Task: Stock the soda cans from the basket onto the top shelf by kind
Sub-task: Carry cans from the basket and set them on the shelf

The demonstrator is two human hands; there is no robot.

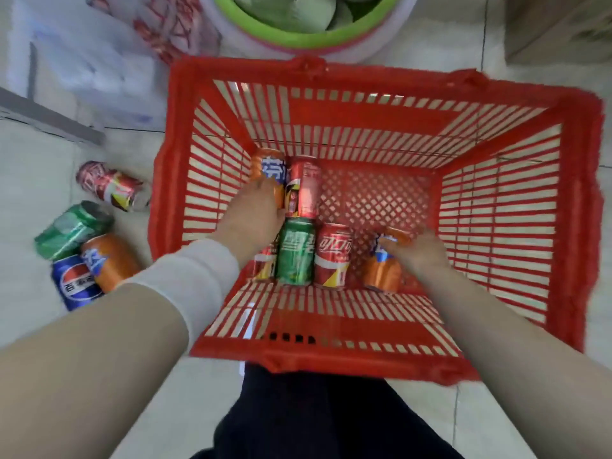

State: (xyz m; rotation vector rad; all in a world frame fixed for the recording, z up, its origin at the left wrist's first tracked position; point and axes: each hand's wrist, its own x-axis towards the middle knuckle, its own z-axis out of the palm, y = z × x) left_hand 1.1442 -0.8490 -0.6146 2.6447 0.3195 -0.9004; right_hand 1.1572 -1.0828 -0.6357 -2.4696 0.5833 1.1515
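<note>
Presently we wrap left hand fingers round the basket's far-corner orange can, right hand fingers round the near-edge orange can, presumably to shelve one kind together.

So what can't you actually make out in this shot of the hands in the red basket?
- The top shelf: outside the head view entirely.
- Red-and-yellow soda can in the red plastic basket: mostly hidden under the left hand.
- Left hand's grip on the far orange soda can: the hand's back hides its fingers.
- Label of the near orange soda can: partly covered by the right hand, blurred.
</note>
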